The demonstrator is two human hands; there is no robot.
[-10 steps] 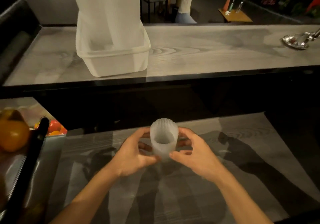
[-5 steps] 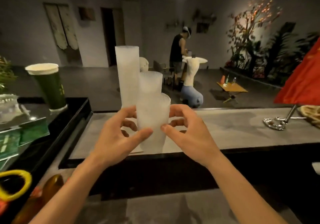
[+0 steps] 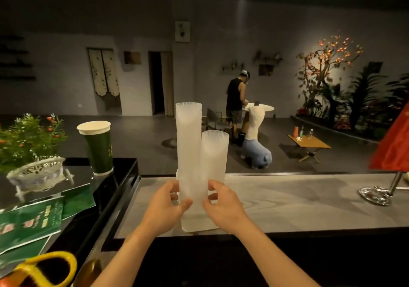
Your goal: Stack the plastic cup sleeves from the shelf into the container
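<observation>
A clear white plastic container (image 3: 199,224) stands near the front edge of the grey counter (image 3: 287,202). Inside it rise a tall stack of ribbed translucent cup sleeves (image 3: 188,136) and a shorter stack (image 3: 215,153) to its right. In front of these, low in the container, is another cup sleeve (image 3: 193,189). My left hand (image 3: 166,204) grips its left side and my right hand (image 3: 223,204) its right side, thumbs toward me. The sleeve's lower end is hidden behind the container wall and my hands.
A green paper cup (image 3: 98,147) and a basket of greenery (image 3: 35,171) stand on the black ledge at left, with green packets (image 3: 33,220) below. A chrome stand base (image 3: 376,194) sits at the counter's right. A person (image 3: 235,100) works far behind.
I lifted the sleeve from the lower shelf up to the counter and lowered it into the container in front of the two stacks; my view rose from the shelf to the room.
</observation>
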